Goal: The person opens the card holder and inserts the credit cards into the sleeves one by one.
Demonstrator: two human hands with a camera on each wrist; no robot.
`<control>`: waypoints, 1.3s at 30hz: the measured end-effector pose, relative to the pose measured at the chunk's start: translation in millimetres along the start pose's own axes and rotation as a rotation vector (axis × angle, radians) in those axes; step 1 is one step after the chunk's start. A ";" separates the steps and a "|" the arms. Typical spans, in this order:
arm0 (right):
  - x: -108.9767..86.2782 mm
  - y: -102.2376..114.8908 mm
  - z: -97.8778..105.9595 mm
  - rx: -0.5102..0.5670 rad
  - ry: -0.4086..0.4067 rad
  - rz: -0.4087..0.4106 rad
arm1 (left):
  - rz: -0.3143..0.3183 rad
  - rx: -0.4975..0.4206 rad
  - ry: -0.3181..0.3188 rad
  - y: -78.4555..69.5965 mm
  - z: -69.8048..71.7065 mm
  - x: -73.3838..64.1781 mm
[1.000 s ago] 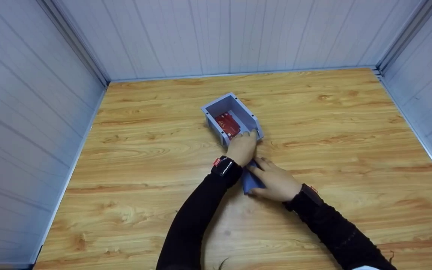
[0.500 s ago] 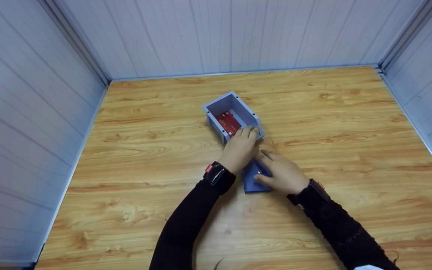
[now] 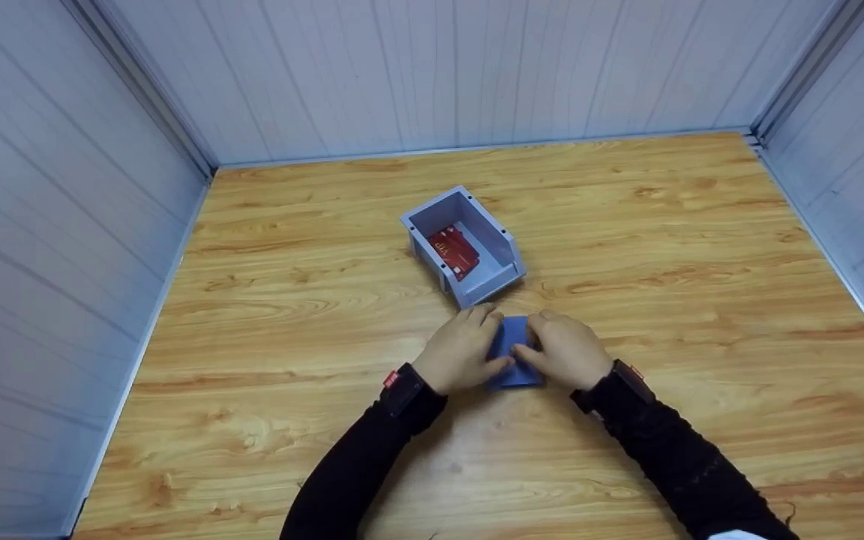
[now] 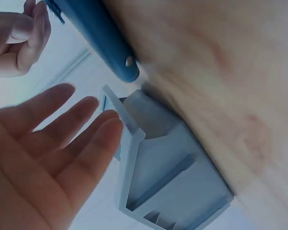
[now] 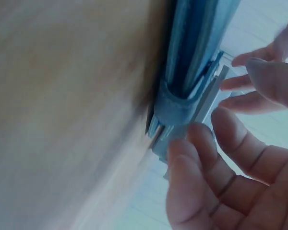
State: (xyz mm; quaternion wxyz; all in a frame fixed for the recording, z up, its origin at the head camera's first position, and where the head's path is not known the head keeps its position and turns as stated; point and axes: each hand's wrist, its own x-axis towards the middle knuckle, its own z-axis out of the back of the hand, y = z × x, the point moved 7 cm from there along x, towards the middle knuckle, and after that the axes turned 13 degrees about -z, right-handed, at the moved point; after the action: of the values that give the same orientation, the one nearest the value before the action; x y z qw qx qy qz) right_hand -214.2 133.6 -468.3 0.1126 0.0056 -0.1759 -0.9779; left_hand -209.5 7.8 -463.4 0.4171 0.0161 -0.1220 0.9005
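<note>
A blue wallet (image 3: pixel 513 334), folded shut, lies on the table between my hands. Its rounded end shows in the right wrist view, where the wallet (image 5: pixel 175 108) looks thick and layered. My left hand (image 3: pixel 460 351) is at its left side with fingers loosely spread; in the left wrist view this hand (image 4: pixel 53 153) holds nothing. At the wallet's right side is my right hand (image 3: pixel 571 351), thumb over the top. Its fingers look loosely bent in the right wrist view; any contact is unclear. Just beyond stands a grey bin (image 3: pixel 496 281) with red cards (image 3: pixel 454 253) inside, one lettered VIP.
The wood-grain table (image 3: pixel 289 300) spreads out around the bin and wallet. White panel walls (image 3: pixel 432 75) close it in at the back and on both sides. Black sleeves and wrist-worn devices cover both forearms.
My left hand has drawn back from the bin's front lip to the wallet's left side. My right hand has shifted slightly along the wallet's right side, and the wallet now lies straighter.
</note>
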 end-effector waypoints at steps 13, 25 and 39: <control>1.4 1.6 -6.9 -0.018 0.054 -0.024 | 0.029 -0.016 0.127 -4.6 -18.5 -7.8; 2.2 8.3 -6.6 -0.065 0.033 -0.035 | 0.058 -0.011 0.164 -5.6 -20.7 -10.6; 3.3 21.4 -9.8 -0.076 0.003 0.028 | 0.057 -0.006 0.161 -7.5 -21.4 -9.7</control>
State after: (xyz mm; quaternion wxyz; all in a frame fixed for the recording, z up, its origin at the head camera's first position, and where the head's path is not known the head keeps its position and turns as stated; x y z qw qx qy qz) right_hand -212.3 109.9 -470.0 0.1267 0.0001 -0.1387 -0.9822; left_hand -196.0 10.1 -483.8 0.4000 -0.0608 -0.0910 0.9100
